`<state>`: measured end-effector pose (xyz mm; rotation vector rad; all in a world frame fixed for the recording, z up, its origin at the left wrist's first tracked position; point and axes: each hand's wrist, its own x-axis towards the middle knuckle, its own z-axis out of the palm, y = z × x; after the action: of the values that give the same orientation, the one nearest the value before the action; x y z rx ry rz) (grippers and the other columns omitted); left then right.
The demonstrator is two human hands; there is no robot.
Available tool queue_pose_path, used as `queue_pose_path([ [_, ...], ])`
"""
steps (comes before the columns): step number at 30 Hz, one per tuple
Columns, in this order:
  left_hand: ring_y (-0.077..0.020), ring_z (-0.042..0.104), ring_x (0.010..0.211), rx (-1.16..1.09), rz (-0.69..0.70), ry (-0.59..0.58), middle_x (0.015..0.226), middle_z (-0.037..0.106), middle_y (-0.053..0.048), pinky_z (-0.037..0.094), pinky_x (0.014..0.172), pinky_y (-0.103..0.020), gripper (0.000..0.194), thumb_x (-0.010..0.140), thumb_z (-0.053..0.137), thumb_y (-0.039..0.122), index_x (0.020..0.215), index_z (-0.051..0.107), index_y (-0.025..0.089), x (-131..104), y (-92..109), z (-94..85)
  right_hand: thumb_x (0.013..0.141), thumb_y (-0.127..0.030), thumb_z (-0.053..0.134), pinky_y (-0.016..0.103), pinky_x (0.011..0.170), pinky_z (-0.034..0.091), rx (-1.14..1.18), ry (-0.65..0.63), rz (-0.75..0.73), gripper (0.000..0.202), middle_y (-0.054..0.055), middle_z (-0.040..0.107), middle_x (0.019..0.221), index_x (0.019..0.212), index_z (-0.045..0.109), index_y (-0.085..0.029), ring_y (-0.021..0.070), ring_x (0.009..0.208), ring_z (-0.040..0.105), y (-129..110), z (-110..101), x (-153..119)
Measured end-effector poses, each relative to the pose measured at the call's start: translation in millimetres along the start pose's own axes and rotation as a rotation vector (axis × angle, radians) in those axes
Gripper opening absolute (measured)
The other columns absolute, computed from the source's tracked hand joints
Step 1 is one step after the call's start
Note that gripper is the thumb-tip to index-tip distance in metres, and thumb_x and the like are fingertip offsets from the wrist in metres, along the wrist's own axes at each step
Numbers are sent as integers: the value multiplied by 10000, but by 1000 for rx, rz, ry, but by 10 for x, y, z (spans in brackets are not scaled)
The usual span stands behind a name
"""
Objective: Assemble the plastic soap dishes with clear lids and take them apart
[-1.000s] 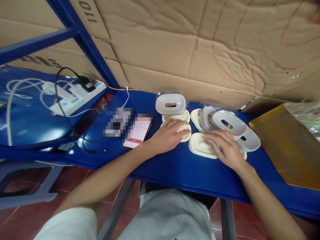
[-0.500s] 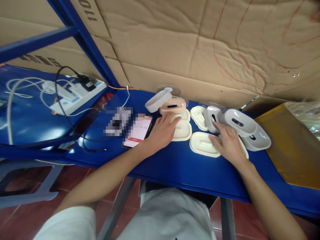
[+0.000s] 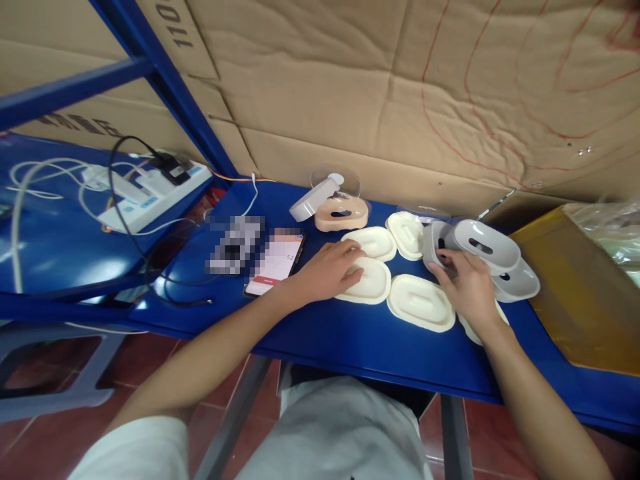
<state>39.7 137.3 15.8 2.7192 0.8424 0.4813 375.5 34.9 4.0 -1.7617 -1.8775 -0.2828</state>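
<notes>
My left hand (image 3: 331, 272) lies over two cream oval lids with recessed middles, its fingers apart. Its fingertips touch the back lid (image 3: 376, 244), and its thumb rests on the front lid (image 3: 371, 285). My right hand (image 3: 469, 283) has its thumb and fingers on the near side of a small grey oval shell (image 3: 433, 241) with a slot. Another cream lid (image 3: 421, 303) lies between my hands, and one more (image 3: 410, 235) stands behind. Part of a further lid (image 3: 470, 328) shows under my right wrist.
Two larger light-grey slotted shells (image 3: 485, 244) are stacked at the right beside a brown box (image 3: 585, 293). A peach slotted shell (image 3: 345, 217) and a white ring-like piece (image 3: 314, 200) sit at the back. A phone (image 3: 275, 263) and a power strip (image 3: 155, 197) are at left.
The cream lids under my left hand have shifted right and towards me, and the middle lid has too. The small grey shell has moved right with my right hand. The peach shell is now uncovered.
</notes>
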Motion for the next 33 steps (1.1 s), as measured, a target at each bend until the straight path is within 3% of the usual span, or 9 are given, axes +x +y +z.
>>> queue_pose_path([
  [4, -310, 622, 1362, 36, 29, 88, 1451, 661, -139, 486, 1144, -481, 342, 1139, 441, 324, 1369, 669, 212, 8, 57, -30, 1078, -363, 551, 532, 946, 507, -110, 21, 48, 335, 146, 755, 1204, 1336, 706, -216, 359, 1079, 664, -54, -38, -1],
  [8, -381, 549, 1449, 190, -150, 206, 1571, 580, -184, 449, 1156, -553, 396, 1112, 477, 267, 1475, 620, 198, 21, -13, -74, 1055, -229, 497, 545, 972, 488, -137, 35, 80, 400, 156, 691, 1416, 1419, 662, -245, 381, 1228, 636, -136, -87, 1],
  [13, -403, 566, 1405, 253, -290, 164, 1517, 616, -201, 489, 1094, -550, 485, 1051, 586, 259, 1529, 566, 179, 25, -102, -48, 1044, -228, 519, 570, 1036, 498, -71, 31, 117, 375, 129, 745, 1371, 1383, 678, -253, 366, 1234, 691, -145, -195, 41],
  [17, -384, 621, 1316, 236, -253, 176, 1390, 697, -169, 525, 1024, -532, 428, 1034, 587, 182, 1460, 627, 192, 20, -120, -36, 1075, -335, 531, 477, 907, 594, 13, 116, 222, 311, 111, 815, 1182, 1297, 720, -229, 296, 958, 774, 14, -352, 88],
  [20, -370, 656, 1253, 209, -212, 209, 1304, 731, -156, 544, 984, -526, 295, 1065, 550, 181, 1313, 709, 190, 20, -127, -67, 1076, -431, 547, 463, 930, 604, -8, 216, 275, 348, 129, 804, 1172, 1292, 720, -220, 291, 969, 766, 218, -476, 101],
  [22, -354, 671, 1223, 186, -187, 246, 1275, 736, -149, 552, 987, -519, 264, 1093, 525, 207, 1262, 726, 187, 26, -125, -93, 1045, -488, 594, 516, 1042, 558, -73, 162, 247, 412, 149, 779, 1269, 1356, 685, -234, 332, 1139, 742, 346, -517, 87],
  [24, -328, 677, 1211, 164, -167, 282, 1265, 734, -135, 557, 1015, -501, 266, 1117, 505, 231, 1261, 724, 186, 32, -113, -112, 1015, -546, 635, 605, 1157, 455, -143, 12, 172, 501, 157, 734, 1394, 1440, 631, -282, 377, 1294, 677, 431, -505, 58],
  [28, -268, 697, 1158, 47, -41, 349, 1231, 732, -110, 572, 1041, -440, 249, 1138, 510, 259, 1270, 706, 179, 39, -72, -104, 1044, -542, 586, 669, 1273, 254, -177, -141, 21, 497, 168, 671, 1503, 1487, 603, -316, 391, 1381, 613, 434, -381, 13],
  [33, -250, 694, 1155, -49, 138, 377, 1198, 705, -109, 579, 1041, -428, 203, 1131, 539, 227, 1263, 688, 185, 33, -36, -52, 1074, -447, 545, 595, 1196, 391, -120, -30, 21, 381, 138, 789, 1303, 1335, 730, -239, 345, 1217, 724, 337, -355, 52],
])
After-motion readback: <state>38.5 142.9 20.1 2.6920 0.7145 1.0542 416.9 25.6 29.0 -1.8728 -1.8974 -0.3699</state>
